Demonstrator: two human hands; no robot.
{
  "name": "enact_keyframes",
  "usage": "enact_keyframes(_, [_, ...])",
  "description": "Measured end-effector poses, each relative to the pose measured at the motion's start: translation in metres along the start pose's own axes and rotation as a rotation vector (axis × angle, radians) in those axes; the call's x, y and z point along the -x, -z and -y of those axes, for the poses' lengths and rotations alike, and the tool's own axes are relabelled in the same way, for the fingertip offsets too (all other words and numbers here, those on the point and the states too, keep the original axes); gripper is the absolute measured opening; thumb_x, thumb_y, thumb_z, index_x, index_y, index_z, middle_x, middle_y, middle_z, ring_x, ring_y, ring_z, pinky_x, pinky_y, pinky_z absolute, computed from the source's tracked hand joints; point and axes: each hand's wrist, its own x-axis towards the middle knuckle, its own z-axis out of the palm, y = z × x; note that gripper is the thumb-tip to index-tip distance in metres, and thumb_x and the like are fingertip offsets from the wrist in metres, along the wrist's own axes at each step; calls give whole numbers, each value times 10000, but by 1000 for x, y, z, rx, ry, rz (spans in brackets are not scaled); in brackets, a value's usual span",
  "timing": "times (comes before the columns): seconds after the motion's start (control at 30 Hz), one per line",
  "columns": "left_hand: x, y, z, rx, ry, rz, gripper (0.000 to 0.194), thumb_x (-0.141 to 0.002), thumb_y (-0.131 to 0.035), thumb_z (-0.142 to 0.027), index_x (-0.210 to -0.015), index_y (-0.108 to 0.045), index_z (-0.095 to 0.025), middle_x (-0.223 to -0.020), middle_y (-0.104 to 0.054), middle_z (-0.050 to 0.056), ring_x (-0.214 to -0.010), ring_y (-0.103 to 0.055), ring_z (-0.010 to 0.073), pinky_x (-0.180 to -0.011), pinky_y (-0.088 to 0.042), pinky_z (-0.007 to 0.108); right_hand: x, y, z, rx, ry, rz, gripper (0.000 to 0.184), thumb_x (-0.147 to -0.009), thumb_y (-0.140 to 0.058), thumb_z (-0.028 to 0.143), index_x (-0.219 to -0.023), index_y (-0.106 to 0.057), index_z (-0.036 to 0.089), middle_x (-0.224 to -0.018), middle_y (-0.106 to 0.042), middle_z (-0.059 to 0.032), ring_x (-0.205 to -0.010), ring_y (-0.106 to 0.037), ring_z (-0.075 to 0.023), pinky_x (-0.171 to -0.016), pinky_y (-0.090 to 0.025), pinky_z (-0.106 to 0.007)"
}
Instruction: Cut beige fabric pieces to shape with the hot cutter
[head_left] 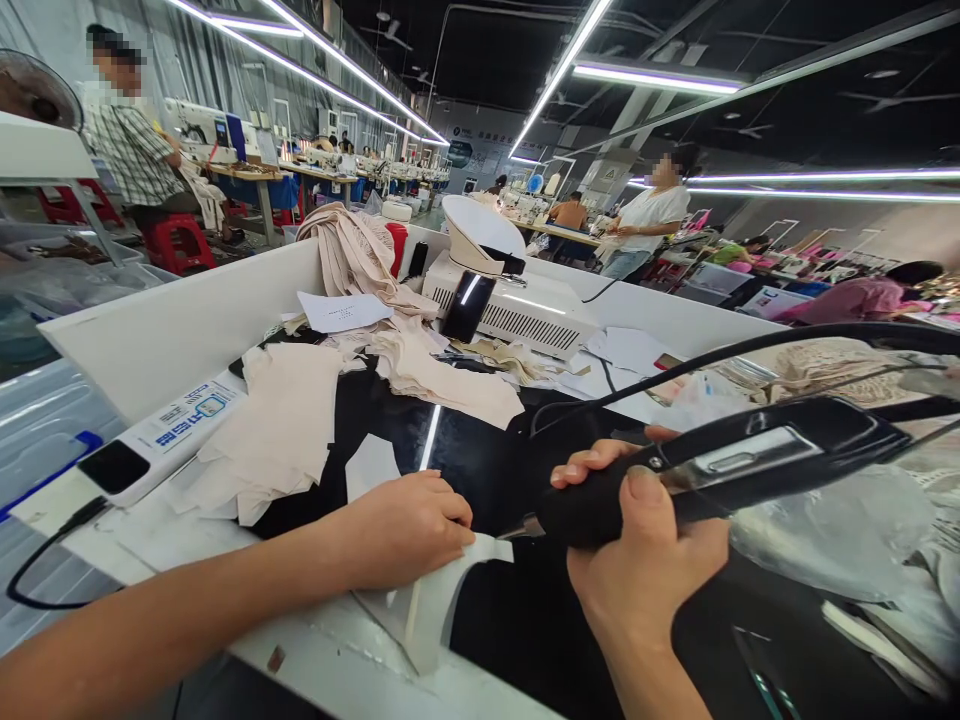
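My right hand (pixel 637 540) is wrapped round a black hand-held corded tool (pixel 750 465), its metal tip pointing left at a small pale fabric piece (pixel 435 590) on the glossy black worktop (pixel 510 470). My left hand (pixel 409 525), fingers curled, presses down on that fabric piece right beside the tool's tip. A stack of cut cream fabric pieces (pixel 277 430) lies to the left of my left hand.
More cream fabric (pixel 442 375) and a draped pile (pixel 352 250) lie further back by a white machine (pixel 517 305) with a lamp. A white device (pixel 165 430) with a cable sits at the left. A white board walls the table. Other people work at distant tables.
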Motion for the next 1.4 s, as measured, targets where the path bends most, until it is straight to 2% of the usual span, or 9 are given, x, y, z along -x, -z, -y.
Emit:
enact_keyframes(0.17, [1,2,1,38,1,8,75,-1023,-734,-125,-979,-781,-163,-1064,-792,45,-926,-709,191,-982,-534,340,0,0,-2,32,16,-2,424,-758,-935,378,-1064,-667,258,-727,-684,69,-547,-651,-155,-521,-586,-306])
enact_keyframes(0.3, [0,3,2,56,-12,8,86,-1029,-721,-121,-976,-782,-149,-1058,-791,56,-934,-711,198,-974,-535,332,2,0,4,-10,6,-8,386,-761,-908,346,-1060,-679,264,-707,-674,72,-541,-643,-156,-506,-579,-295])
enact_keyframes(0.6, [-1,6,2,60,15,66,74,-1024,-723,-129,-994,-785,-153,-1077,-793,42,-931,-693,202,-946,-537,329,15,0,7,-60,-7,79,361,-784,-920,349,-1067,-710,268,-712,-686,60,-547,-661,-162,-504,-565,-283])
enact_keyframes(0.77, [0,4,3,56,1,39,115,-1047,-698,-141,-977,-788,-154,-1078,-797,50,-940,-696,199,-968,-535,326,14,-1,5,-28,-19,70,398,-788,-933,396,-1075,-690,266,-720,-686,55,-554,-657,-164,-516,-569,-295])
enact_keyframes(0.87, [0,5,2,55,-4,28,129,-1052,-692,-140,-968,-789,-151,-1066,-795,46,-933,-698,197,-983,-532,320,11,1,7,-27,-19,43,384,-773,-923,356,-1067,-694,261,-714,-684,55,-552,-654,-162,-507,-572,-291])
enact_keyframes(1.03, [0,6,4,57,-16,51,123,-1045,-686,-124,-976,-787,-143,-1074,-798,57,-948,-704,203,-989,-531,320,7,4,13,0,-26,-20,348,-742,-860,284,-1041,-684,267,-682,-664,72,-532,-633,-159,-487,-552,-282])
enact_keyframes(1.3, [0,8,1,71,22,82,130,-1058,-671,-139,-988,-778,-159,-1100,-800,50,-968,-709,196,-1016,-527,321,10,-1,11,15,-33,-15,387,-725,-888,294,-1043,-669,262,-692,-692,69,-532,-642,-158,-492,-566,-285])
enact_keyframes(1.4, [0,5,4,85,18,82,115,-1055,-680,-138,-1005,-781,-161,-1104,-801,44,-985,-714,196,-1034,-522,322,11,4,12,29,-16,-25,412,-735,-918,333,-1049,-663,252,-701,-699,64,-540,-641,-155,-497,-578,-282])
